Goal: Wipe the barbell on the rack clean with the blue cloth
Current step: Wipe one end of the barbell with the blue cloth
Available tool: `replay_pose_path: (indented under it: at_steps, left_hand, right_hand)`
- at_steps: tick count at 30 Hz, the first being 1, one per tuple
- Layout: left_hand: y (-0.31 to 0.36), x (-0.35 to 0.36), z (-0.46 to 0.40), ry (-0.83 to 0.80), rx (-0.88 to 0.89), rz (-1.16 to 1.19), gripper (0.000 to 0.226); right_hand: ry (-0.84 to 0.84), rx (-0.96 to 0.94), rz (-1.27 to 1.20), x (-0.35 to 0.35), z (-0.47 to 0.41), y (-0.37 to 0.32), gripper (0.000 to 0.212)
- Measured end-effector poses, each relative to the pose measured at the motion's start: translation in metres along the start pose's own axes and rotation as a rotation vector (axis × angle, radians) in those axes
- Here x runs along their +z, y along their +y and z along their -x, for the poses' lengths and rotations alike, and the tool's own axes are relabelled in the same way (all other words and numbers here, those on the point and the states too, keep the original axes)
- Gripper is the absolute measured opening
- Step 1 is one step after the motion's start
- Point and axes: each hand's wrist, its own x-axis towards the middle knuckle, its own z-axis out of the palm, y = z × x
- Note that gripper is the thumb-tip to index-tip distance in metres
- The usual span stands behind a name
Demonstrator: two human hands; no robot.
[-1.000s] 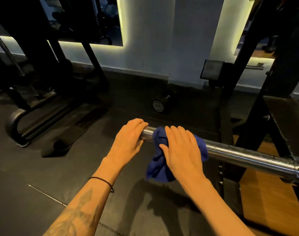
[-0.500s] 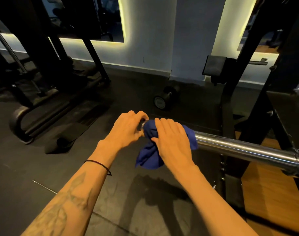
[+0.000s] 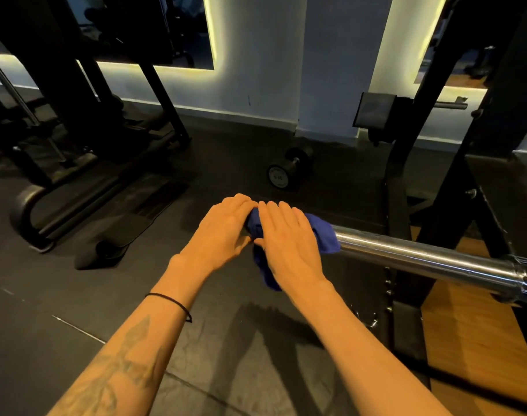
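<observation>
A chrome barbell (image 3: 421,256) lies on the black rack (image 3: 454,181) and sticks out to the left. The blue cloth (image 3: 323,235) is draped over its left end, with a fold hanging below. My right hand (image 3: 286,238) lies over the cloth, fingers curled round it and the bar. Directly to its left, my left hand (image 3: 223,229) curls over the very end of the bar and touches the right hand. The bar's tip is hidden under both hands.
A black dumbbell (image 3: 286,171) lies on the dark rubber floor beyond the hands. Dark gym machines (image 3: 76,163) stand at the left. A padded bracket (image 3: 376,114) juts from the rack upright. Wooden flooring (image 3: 472,349) lies under the rack at the right.
My right hand has slid the cloth left along the bar to its end, until it meets the left hand. The left hand stays on the bar's end.
</observation>
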Motion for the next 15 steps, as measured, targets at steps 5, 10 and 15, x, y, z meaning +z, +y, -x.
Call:
replay_pose_path:
  at_steps: [5,10,15]
  left_hand:
    - [0.006,0.007,-0.001,0.074,-0.007,-0.15,0.059]
    - [0.001,0.001,-0.006,-0.004,0.032,-0.217,0.063]
    - [-0.006,-0.006,-0.018,-0.103,0.027,-0.065,0.075]
  right_hand:
    - [0.047,0.028,0.051,-0.012,0.024,0.034,0.04]
    - [0.016,0.125,0.051,-0.017,0.03,0.032,0.049]
    - [-0.027,0.019,0.132,-0.008,0.002,-0.005,0.06]
